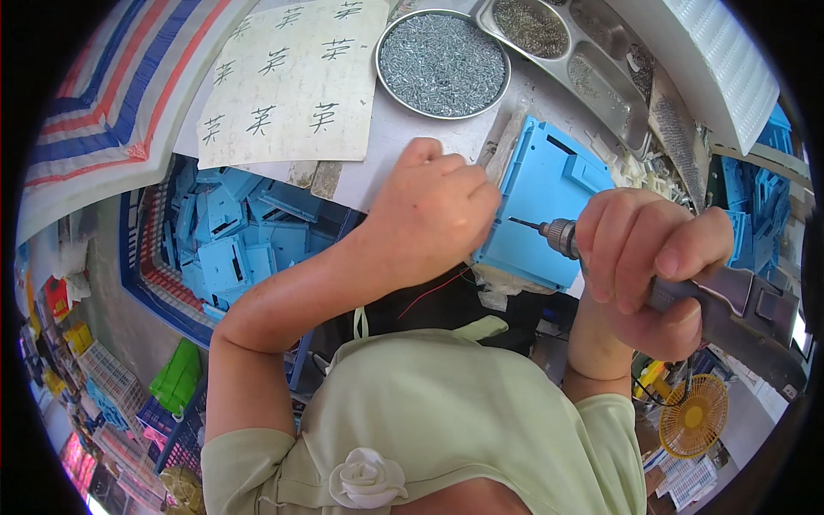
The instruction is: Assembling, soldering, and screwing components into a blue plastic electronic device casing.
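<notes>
A flat blue plastic panel (545, 202) with a raised block and a dark slot lies on the worktable. Over its left edge, my left hand (442, 206) is closed with curled fingers; whatever it may hold is hidden. My right hand (648, 257) wraps round a dark electric screwdriver (730, 305). The tool's thin bit points left, above the panel's lower middle. Beyond my left hand stands a round metal dish (442, 64) heaped with small silvery screws.
At the left, a lined blue basket (159, 275) holds many blue plastic parts (227, 257). A paper sheet (296, 86) with handwritten characters covers the table's far left. A metal compartment tray (592, 94) holds small hardware. A yellow fan (693, 416) stands at lower right.
</notes>
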`<state>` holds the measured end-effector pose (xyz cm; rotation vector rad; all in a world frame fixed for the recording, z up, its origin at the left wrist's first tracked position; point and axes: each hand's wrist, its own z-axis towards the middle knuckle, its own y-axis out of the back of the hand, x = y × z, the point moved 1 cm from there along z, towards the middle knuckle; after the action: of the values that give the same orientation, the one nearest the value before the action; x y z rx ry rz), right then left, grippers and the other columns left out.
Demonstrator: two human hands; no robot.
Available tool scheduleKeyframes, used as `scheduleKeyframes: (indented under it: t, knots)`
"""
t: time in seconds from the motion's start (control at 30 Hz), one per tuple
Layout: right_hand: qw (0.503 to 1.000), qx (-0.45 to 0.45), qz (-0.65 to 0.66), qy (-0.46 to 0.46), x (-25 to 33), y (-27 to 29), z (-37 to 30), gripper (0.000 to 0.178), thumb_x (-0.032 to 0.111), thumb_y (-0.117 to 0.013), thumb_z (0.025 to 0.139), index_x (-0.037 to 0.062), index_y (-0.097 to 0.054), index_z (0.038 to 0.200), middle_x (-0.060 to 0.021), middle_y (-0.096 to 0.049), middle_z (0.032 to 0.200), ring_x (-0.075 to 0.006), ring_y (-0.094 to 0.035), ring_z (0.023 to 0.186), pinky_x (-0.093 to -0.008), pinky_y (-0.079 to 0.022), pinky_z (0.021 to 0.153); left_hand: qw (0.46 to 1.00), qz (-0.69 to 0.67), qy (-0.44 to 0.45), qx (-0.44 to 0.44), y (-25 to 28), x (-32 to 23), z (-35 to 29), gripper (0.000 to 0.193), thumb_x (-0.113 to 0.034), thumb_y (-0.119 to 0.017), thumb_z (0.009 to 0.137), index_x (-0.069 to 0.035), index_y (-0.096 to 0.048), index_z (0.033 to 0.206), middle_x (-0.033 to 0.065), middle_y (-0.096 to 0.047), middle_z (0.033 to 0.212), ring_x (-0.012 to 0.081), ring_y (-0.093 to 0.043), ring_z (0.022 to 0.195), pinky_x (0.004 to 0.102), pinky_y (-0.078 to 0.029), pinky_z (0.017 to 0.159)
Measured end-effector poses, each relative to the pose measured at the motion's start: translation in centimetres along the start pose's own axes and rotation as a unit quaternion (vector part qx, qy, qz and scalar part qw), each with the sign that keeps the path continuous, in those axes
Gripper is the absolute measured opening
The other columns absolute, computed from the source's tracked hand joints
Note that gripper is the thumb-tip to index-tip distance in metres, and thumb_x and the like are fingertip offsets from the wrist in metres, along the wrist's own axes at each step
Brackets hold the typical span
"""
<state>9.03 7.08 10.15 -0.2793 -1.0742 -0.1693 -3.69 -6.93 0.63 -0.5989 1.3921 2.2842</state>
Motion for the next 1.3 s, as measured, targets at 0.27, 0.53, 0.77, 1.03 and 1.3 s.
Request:
scheduleKeyframes:
  t: [0.27,0.53,0.77,1.03,1.3]
  knots:
    - [0.995,-0.047,0.042,-0.075,-1.7,-0.7,-1.4,0.032,0.027,-0.075,0.091,0.0053,-0.053,0.099,-0.0055,-0.057,0.073,-0.0157,-0.052,0.06,-0.0325,-0.042,0.059,0.997,-0.026,0.07,-0.034,1.2,1.5,-2.7,0.018,-0.011,-0.073,0.08,-0.01,-0.056,0.074,0.0055,-0.051,0.067,0.0262,-0.053,0.063,0.0409,-0.04,0.076]
    - [0.996,0.003,-0.01,-0.09,-3.0,-1.5,-1.8,0.022,0.0,-0.075,0.082,0.0,-0.056,0.093,-0.0093,-0.059,0.074,-0.0194,-0.057,0.064,-0.0321,-0.045,0.059,0.995,-0.019,0.079,-0.064,0.7,1.0,-2.8,0.017,-0.01,-0.075,0.08,-0.011,-0.059,0.078,0.0028,-0.055,0.071,0.0243,-0.054,0.067,0.0407,-0.038,0.081]
    - [0.995,-0.012,-0.073,-0.073,-3.1,-1.5,-2.1,0.019,-0.001,-0.074,0.083,0.0013,-0.057,0.093,-0.0085,-0.059,0.071,-0.0197,-0.058,0.059,-0.0315,-0.046,0.055,0.994,-0.065,0.057,-0.067,-0.4,0.1,-3.2,0.02,-0.006,-0.078,0.077,-0.013,-0.069,0.093,-0.0013,-0.071,0.09,0.0181,-0.064,0.079,0.0396,-0.038,0.088]
    - [1.0,0.022,0.002,-0.018,-0.7,-1.4,-0.5,0.027,0.034,-0.067,0.096,0.0113,-0.053,0.101,0.0052,-0.056,0.062,-0.0109,-0.052,0.048,-0.0293,-0.042,0.049,0.993,-0.087,0.039,-0.07,-0.8,-1.0,-2.7,0.022,-0.006,-0.082,0.074,-0.013,-0.068,0.09,-0.0013,-0.069,0.085,0.0178,-0.064,0.076,0.0394,-0.038,0.087]
    - [0.998,-0.022,0.044,-0.045,-0.7,-2.4,-2.7,0.029,0.026,-0.076,0.09,0.006,-0.055,0.095,-0.0028,-0.055,0.062,-0.0174,-0.052,0.05,-0.034,-0.044,0.05,0.998,-0.047,0.033,-0.02,0.7,-1.0,-2.5,0.043,-0.012,-0.081,0.069,-0.01,-0.068,0.11,0.0034,-0.069,0.106,0.0215,-0.063,0.095,0.0407,-0.038,0.095]
